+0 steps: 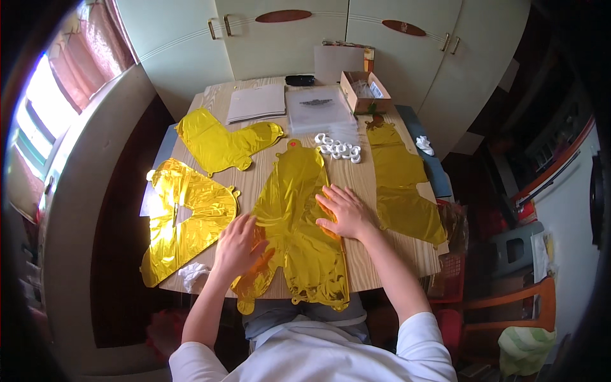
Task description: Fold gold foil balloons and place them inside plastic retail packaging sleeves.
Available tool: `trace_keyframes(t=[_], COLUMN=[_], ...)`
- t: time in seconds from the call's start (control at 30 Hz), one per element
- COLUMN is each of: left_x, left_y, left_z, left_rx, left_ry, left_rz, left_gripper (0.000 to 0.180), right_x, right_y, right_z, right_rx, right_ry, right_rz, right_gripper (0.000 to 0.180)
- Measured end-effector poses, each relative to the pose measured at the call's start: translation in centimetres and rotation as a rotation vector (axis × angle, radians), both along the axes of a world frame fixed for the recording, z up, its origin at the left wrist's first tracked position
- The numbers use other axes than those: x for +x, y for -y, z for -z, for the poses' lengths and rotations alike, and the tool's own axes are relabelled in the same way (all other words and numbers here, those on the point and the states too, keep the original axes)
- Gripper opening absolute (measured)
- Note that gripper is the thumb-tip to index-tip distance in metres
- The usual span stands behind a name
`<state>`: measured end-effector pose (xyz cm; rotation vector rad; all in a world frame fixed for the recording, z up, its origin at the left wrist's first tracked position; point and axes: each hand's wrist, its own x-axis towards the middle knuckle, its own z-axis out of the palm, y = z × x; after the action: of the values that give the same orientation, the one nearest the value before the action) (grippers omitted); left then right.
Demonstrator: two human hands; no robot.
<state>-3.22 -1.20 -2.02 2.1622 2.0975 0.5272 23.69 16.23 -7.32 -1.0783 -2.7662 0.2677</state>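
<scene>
A flat, uninflated gold foil balloon (296, 210) lies in front of me, its near end hanging over the table's front edge. My left hand (237, 245) rests at its left side, fingers stretched out. On its right edge lies my right hand (347, 213), palm down with the fingers spread. Neither hand grips anything. To the left is a shinier, creased gold foil balloon (191, 216) with a slit in its middle. Another flat gold foil balloon (223, 143) is at the far left, and a further gold foil balloon (401, 181) lies on the right side.
Several small white rings (337, 148) sit behind the middle balloon. Farther back are white sheets (256, 103), clear plastic bags (320, 108), a black object (300, 80) and an open cardboard box (366, 95). Crumpled white tissue (193, 275) lies at the front left. A wooden chair (509, 296) stands right.
</scene>
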Motion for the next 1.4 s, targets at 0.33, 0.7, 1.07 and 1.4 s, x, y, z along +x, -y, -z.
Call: trace_keyframes(t=[0.33,0.7,1.07,1.4], left_x=[0.2,5.2,11.5,8.5], left_y=[16.1,12.3,3.5,2.4], left_z=[0.8,0.7,0.4,-0.2], left_rx=[-0.575,0.165,0.073,0.073], left_ry=[0.249,1.107,0.442,0.434], left_rz=[-0.578,-0.042,0.328,0.247], left_gripper=[0.038,0.015,0.016,0.045], right_x=[-0.3,-0.1,0.4,0.2], right_y=[1.8,1.8,3.1,3.6], right_z=[-0.1,-0.3,-0.7,-1.6], right_rx=[0.000,0.010,0.102,0.015], right_ry=[-0.027,-0.032,-0.582,-0.516], right_rz=[-0.052,-0.062,-0.403,-0.622], right_gripper=[0.071,0.071,0.060,0.016])
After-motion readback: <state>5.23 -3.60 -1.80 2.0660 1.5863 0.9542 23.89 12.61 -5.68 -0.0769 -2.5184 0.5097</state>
